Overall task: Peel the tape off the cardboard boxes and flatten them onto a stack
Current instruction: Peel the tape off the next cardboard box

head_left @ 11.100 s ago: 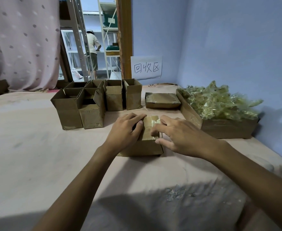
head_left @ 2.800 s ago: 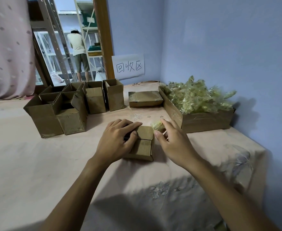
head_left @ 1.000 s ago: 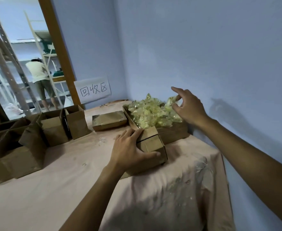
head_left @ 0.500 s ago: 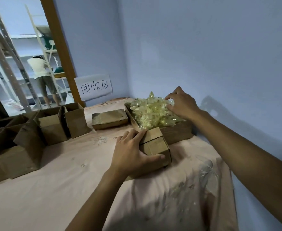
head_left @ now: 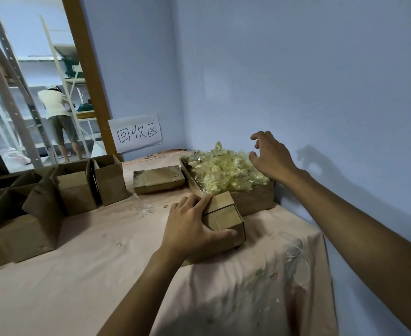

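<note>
L grip (head_left: 189, 229) clasps small brown cardboard box (head_left: 226, 214) on desk (head_left: 78, 275); R grip (head_left: 272, 158), slack & empty, hovers at 2 o'clock over crumpled yellowish tape heap (head_left: 221, 170); tape drop prob. done; next: R to box, flatten.

**Colours and patterns noted**

The small closed cardboard box (head_left: 226, 214) and the row of open cardboard boxes (head_left: 76, 190) are plain brown. Heap of crumpled tape (head_left: 221, 170): pale yellow, translucent. Cloth-covered counter (head_left: 90, 275): pink, faint flower embroidery. Painted wall (head_left: 296, 81): light blue. Paper sign (head_left: 136, 133): white, black handwritten characters.
</note>
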